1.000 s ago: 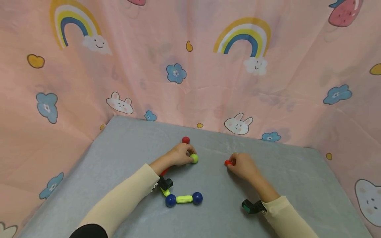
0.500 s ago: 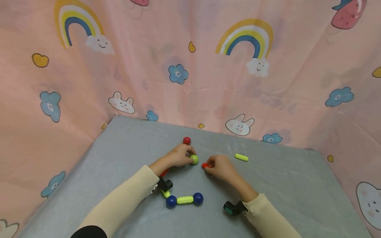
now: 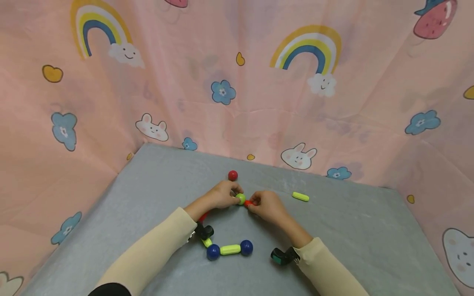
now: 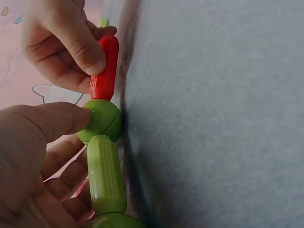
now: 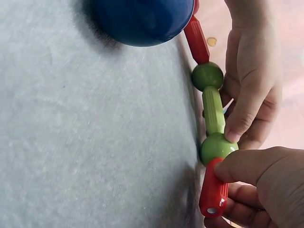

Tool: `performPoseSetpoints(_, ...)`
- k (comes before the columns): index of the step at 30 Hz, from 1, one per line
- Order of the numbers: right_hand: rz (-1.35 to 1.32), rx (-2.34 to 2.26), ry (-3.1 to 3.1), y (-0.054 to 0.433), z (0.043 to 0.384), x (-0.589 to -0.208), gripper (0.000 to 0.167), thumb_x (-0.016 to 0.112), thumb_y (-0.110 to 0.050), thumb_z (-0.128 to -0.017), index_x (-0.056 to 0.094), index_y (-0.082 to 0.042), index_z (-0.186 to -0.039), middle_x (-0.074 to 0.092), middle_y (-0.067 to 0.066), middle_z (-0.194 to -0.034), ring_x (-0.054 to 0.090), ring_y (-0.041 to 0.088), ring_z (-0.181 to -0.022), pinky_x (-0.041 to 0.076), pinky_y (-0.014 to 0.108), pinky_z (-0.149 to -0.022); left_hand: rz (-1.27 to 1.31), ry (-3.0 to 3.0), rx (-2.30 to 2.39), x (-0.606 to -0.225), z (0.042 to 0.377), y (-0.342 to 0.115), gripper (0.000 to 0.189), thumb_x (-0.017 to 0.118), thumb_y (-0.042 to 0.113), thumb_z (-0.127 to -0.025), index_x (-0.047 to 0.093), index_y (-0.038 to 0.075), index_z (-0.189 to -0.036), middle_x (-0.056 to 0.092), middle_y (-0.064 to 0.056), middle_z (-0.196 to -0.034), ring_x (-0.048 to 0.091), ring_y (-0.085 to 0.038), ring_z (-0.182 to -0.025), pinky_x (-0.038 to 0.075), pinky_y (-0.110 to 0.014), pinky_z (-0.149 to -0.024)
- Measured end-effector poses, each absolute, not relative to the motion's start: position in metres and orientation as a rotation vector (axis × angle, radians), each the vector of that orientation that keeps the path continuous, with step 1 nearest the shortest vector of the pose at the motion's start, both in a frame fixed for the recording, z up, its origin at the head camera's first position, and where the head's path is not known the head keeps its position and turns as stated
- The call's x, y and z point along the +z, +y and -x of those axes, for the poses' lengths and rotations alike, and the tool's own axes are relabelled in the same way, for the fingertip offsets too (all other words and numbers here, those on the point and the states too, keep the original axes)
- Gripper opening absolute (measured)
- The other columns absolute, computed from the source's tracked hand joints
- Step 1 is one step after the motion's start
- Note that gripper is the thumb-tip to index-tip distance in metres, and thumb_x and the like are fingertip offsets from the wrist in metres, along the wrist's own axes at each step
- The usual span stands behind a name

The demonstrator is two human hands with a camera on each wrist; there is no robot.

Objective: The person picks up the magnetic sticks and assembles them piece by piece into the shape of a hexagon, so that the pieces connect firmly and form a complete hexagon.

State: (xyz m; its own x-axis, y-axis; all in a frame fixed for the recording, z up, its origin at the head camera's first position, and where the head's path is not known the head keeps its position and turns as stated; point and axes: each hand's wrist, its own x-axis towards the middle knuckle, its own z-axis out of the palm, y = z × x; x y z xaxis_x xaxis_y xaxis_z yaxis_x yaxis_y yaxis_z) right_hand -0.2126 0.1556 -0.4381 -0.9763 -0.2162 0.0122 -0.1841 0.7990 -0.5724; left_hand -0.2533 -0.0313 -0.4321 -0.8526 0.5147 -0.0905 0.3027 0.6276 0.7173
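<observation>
In the head view my left hand [image 3: 220, 195] pinches a green ball [image 3: 241, 199], which ends a chain of magnetic balls and rods. My right hand [image 3: 269, 206] pinches a red rod [image 4: 105, 66] between thumb and fingers, its near end touching that ball. Behind the ball, a yellow-green rod [image 5: 213, 110] runs to a second green ball [image 5: 207, 76], then another red rod [image 5: 195, 40]. Part of the chain hides under the left wrist. Nearer me, two blue balls [image 3: 246, 247] are joined by a yellow-green rod [image 3: 230, 249].
Beyond the left hand sits a red ball [image 3: 233, 175] on the grey cloth-covered table [image 3: 352, 230]. A loose yellow-green rod [image 3: 300, 196] lies to the right of the right hand. A pink patterned curtain [image 3: 255, 119] borders the table's back and sides.
My right hand has carried the red rod leftward until it meets the green ball, uncovering the loose yellow-green rod. My left hand stays nearly in place, still pinching the ball.
</observation>
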Motion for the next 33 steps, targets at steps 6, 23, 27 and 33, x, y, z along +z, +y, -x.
performPoseSetpoints(6, 0.31, -0.971, 2.915, 0.152, 0.214, -0.438, 0.009, 0.075, -0.016, -0.08, 0.071, -0.008, -0.084, 0.062, -0.002, -0.068, 0.052, 0.009, -0.055, 0.043, 0.023, -0.049, -0.65, 2.592, 1.042, -0.433, 0.253, -0.034, 0.026, 0.07, 0.016, -0.086, 0.067, 0.008, -0.112, 0.068, -0.007, -0.104, 0.064, -0.021, -0.097, 0.052, -0.034, -0.083)
performPoseSetpoints(23, 0.388, -1.024, 2.886, 0.149, 0.219, -0.442, 0.008, 0.071, -0.013, -0.084, 0.071, -0.007, -0.089, 0.065, 0.001, -0.074, 0.054, 0.008, -0.058, 0.045, 0.022, -0.05, -0.728, 2.635, 0.968, -0.437, 0.257, -0.036, 0.024, 0.07, 0.014, -0.085, 0.068, 0.009, -0.108, 0.066, -0.005, -0.103, 0.053, -0.014, -0.084, 0.045, -0.025, -0.072)
performPoseSetpoints(27, 0.37, -1.009, 2.894, 0.154, 0.222, -0.438, 0.008, 0.069, -0.013, -0.085, 0.07, -0.008, -0.092, 0.066, 0.001, -0.077, 0.057, 0.01, -0.063, 0.046, 0.024, -0.054, -0.68, 2.653, 0.975, -0.438, 0.257, -0.039, 0.022, 0.069, 0.013, -0.084, 0.067, 0.008, -0.106, 0.065, -0.005, -0.1, 0.052, -0.015, -0.082, 0.043, -0.024, -0.068)
performPoseSetpoints(33, 0.362, -0.965, 2.927, 0.159, 0.241, -0.435, 0.012, 0.068, -0.016, -0.086, 0.069, -0.009, -0.095, 0.067, 0.003, -0.084, 0.06, 0.015, -0.076, 0.049, 0.026, -0.062, -0.599, 2.716, 0.932, -0.438, 0.256, -0.046, 0.019, 0.066, 0.013, -0.085, 0.067, 0.01, -0.104, 0.063, -0.006, -0.101, 0.053, -0.018, -0.084, 0.044, -0.029, -0.072)
